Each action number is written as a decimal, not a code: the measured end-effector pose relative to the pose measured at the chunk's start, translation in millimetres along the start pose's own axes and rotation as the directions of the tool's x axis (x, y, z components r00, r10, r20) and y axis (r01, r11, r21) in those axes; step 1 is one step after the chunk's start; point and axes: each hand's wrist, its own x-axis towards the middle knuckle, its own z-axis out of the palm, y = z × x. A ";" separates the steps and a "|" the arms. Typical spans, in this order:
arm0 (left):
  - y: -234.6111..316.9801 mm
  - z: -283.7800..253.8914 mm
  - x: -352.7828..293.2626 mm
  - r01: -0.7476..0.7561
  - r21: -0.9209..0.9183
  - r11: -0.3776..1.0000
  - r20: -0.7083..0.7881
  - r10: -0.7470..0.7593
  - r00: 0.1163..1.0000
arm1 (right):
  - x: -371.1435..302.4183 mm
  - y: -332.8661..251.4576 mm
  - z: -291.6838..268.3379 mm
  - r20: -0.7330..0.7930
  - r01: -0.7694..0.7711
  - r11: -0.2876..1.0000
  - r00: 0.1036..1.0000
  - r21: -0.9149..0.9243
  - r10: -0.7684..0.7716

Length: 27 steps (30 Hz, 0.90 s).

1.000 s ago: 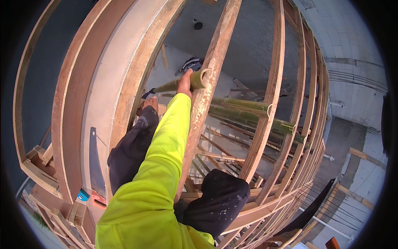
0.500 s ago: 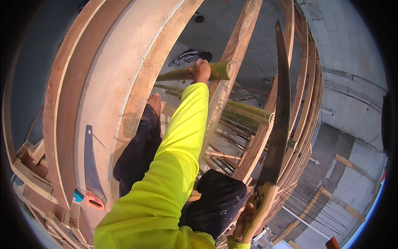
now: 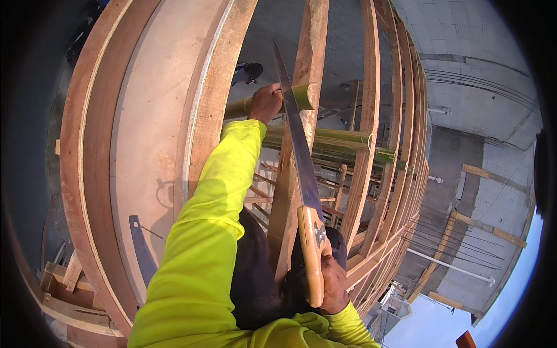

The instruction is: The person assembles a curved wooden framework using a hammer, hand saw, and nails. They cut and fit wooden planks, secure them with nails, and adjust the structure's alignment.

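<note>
My left hand (image 3: 266, 103) is wrapped around a green bamboo pole (image 3: 303, 97), just left of its cut end. The pole lies across a wooden beam (image 3: 313, 46). In my right hand (image 3: 335, 284) is the light wooden handle of a handsaw (image 3: 304, 156), low in the view. Its long dark blade points up and away, passing over the pole right beside my left fingers. Whether the teeth touch the bamboo I cannot tell. A second handsaw (image 3: 143, 246) lies on the plywood to the left, its handle hidden behind my yellow sleeve.
A plywood panel (image 3: 148, 116) with curved timber edging runs along the left. More bamboo poles (image 3: 342, 138) lie among parallel wooden beams (image 3: 362, 133) to the right. Through the gaps a lower floor shows, with a person (image 3: 250, 72) down there. A block wall (image 3: 481, 104) stands at far right.
My right hand has swung the handsaw up and left, from the right side to over the bamboo. My left hand still grips the pole. The view has shifted somewhat.
</note>
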 end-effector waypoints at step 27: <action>-12.6 -5.3 -29.7 -0.139 -0.090 0.986 -0.052 0.135 0.989 | 31.8 -19.8 45.9 0.116 -0.058 0.981 0.990 -0.186 0.080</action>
